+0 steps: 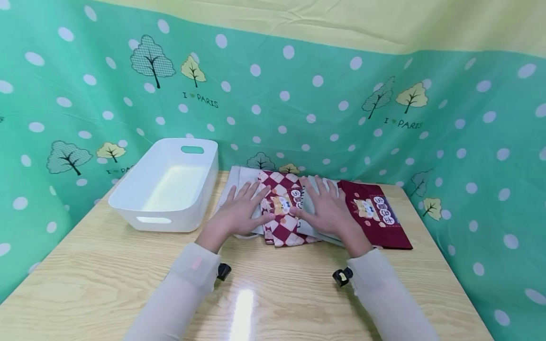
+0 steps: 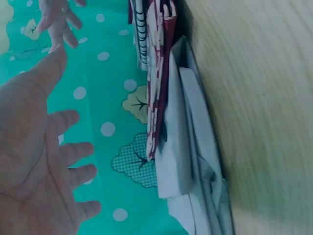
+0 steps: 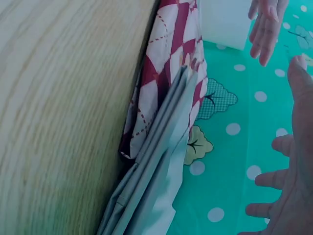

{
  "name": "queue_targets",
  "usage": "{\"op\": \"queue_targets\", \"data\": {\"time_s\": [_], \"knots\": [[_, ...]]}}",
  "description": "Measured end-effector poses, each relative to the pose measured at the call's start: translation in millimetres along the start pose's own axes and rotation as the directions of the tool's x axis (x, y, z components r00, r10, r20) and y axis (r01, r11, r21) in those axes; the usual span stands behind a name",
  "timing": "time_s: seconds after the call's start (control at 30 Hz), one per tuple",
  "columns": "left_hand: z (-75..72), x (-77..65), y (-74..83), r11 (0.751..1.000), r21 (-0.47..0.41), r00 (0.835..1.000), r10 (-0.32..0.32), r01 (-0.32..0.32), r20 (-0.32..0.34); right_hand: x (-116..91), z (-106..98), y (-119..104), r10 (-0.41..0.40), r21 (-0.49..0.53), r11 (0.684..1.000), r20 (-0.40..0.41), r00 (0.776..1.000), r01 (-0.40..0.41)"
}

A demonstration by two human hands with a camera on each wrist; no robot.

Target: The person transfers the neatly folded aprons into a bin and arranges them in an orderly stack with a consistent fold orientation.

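Observation:
Both hands hover with fingers spread over a row of flat, folded bags, and gaps under the palms show in the wrist views. My left hand [image 1: 240, 210] is above a pale grey bag [image 2: 177, 161] and the left side of a red-and-white checked bag [image 1: 283, 234] with a cartoon animal on it. Over a second grey bag [image 3: 159, 171] is my right hand [image 1: 327, 208], its thumb pointing inward toward the checked one. A dark red bag [image 1: 401, 239] with a cartoon animal and white lettering lies right of that hand. Neither hand holds anything.
At the back left of the wooden table [image 1: 281, 303] stands a white plastic bin [image 1: 198, 203] with handle slots. A green dotted curtain [image 1: 264, 113] hangs along the back and sides. The bags overlap one another near the table's back edge.

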State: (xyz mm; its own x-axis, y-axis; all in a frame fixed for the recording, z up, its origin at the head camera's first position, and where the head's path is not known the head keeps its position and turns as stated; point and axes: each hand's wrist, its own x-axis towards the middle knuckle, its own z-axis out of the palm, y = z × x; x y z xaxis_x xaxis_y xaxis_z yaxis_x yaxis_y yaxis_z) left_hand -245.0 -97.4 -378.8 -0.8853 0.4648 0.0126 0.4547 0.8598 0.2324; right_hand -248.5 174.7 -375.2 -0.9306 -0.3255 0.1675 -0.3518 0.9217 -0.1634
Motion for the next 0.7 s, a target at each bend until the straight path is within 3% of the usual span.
{"op": "queue_targets", "data": {"time_s": [0.7], "knots": [[0.4, 26.9, 31.9, 0.993, -0.044, 0.993, 0.110, -0.112, -0.038, -17.4, -14.7, 48.7, 0.116, 0.089, 0.990, -0.043, 0.992, -0.112]]}}
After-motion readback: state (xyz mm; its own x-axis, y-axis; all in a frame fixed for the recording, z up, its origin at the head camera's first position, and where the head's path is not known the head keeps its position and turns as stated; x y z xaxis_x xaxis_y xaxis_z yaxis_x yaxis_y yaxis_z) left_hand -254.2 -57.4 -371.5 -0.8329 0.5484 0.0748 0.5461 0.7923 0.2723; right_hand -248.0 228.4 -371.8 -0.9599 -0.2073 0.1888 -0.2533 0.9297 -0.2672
